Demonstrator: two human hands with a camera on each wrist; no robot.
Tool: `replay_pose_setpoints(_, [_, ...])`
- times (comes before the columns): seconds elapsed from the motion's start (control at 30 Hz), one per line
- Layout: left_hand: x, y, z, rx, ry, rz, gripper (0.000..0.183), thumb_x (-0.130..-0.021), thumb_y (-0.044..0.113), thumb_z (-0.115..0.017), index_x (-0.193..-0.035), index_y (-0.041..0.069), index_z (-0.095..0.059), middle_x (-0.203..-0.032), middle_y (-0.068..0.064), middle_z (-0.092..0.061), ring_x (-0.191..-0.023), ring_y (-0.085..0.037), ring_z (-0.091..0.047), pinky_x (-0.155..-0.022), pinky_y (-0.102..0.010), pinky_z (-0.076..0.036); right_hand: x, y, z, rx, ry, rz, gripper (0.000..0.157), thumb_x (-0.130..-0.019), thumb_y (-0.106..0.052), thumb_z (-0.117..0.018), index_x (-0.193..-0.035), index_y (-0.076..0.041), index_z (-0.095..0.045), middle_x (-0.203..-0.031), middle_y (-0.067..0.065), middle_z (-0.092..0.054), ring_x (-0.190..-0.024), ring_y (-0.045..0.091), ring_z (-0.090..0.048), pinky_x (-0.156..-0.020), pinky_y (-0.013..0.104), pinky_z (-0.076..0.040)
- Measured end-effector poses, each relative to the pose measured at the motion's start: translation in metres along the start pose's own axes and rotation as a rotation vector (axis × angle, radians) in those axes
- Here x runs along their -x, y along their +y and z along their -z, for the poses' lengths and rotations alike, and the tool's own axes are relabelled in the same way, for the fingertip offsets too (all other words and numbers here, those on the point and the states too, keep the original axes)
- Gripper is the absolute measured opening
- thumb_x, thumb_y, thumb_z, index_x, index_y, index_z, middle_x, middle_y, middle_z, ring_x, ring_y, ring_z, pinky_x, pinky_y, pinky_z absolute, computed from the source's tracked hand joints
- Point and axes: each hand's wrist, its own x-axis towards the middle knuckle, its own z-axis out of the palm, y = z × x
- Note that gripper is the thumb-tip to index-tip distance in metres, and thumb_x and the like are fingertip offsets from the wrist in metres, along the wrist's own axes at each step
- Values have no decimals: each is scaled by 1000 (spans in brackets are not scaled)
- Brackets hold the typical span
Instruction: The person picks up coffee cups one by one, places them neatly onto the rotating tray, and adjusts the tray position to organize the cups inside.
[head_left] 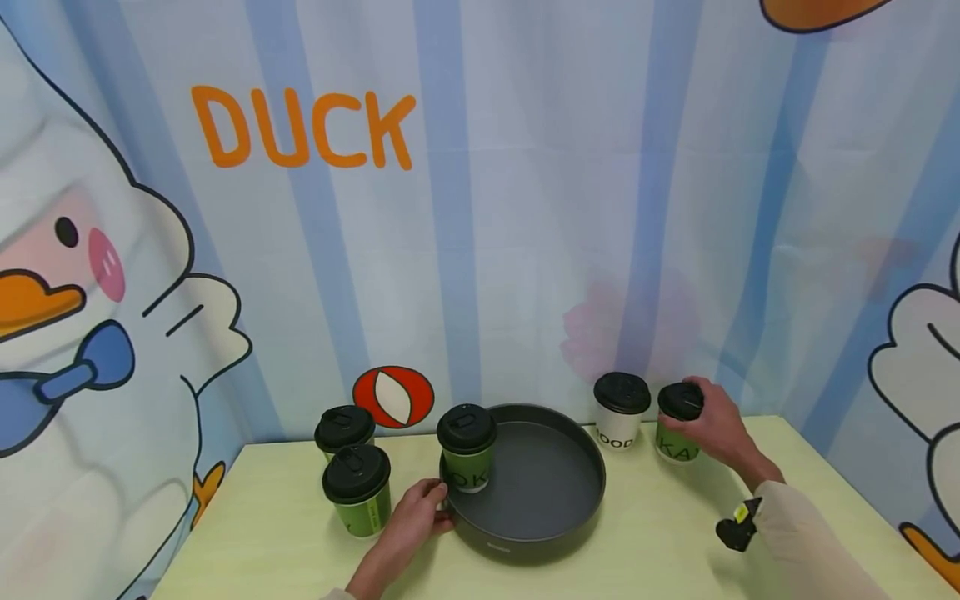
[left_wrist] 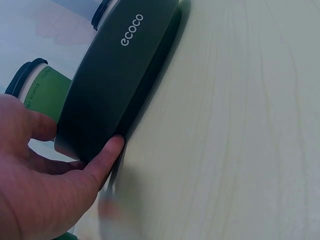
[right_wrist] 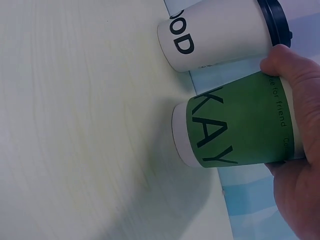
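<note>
- Grey pan (head_left: pixel 540 479): on the table (head_left: pixel 645 542), left side pinched in the left hand (head_left: pixel 411 518), thumb near its rim.
- Right-end green cup (head_left: pixel 672 448): gripped near its lid by the right hand (head_left: pixel 720 427), beside a white cup (head_left: pixel 617 423); table contact unclear.
- Progress, judged: one cup (head_left: pixel 468 467) stands inside the pan; four are outside, including two lidded cups (head_left: pixel 360 510) at left.

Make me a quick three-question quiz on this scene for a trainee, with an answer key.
1. How many cups stand inside the dark pan?
2. True or false: the right hand grips the white cup.
3. The left hand holds: (a) a cup, (b) the pan's edge, (c) nothing?

Key:
1. One, a green-sleeved cup.
2. False; it grips the KAY cup.
3. b
</note>
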Motion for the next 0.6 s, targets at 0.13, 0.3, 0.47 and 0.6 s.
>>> replay_pose_setpoints(0.13, [0,0,0,-12,-1,3,56,-104,27,-38,-140,-14,-29,-134,-30,-41,-100,-25,-60,-84,-39,-52,3,-1,1,-5,13,13,82,-80,-39,-76,-137,5,-37,-121,29,-46,-106,44,-49,-79,57,-46])
replay_pose_setpoints(0.3, [-2,-2,0,-17,4,-6,55,-104,28,-39,-140,-13,-30,-134,-29,-42,-99,-25,-60,-84,-39,-53,9,1,5,-8,14,32,78,-80,-38,-76,-136,2,-39,-120,26,-49,-103,42,-52,-77,54,-47])
replay_pose_setpoints(0.47, [-3,-3,0,-17,8,-19,54,-104,26,-39,-139,-14,-31,-131,-28,-44,-96,-24,-60,-83,-40,-53,14,-1,17,-13,0,59,78,-81,-38,-76,-137,1,-38,-122,26,-48,-104,42,-52,-75,54,-49])
replay_pose_setpoints(0.6, [-2,-3,1,-20,14,-14,54,-103,27,-39,-139,-13,-31,-130,-27,-44,-95,-23,-60,-83,-39,-53,15,-11,30,-15,-2,110,76,-81,-36,-76,-136,0,-39,-124,25,-48,-104,42,-53,-75,56,-49])
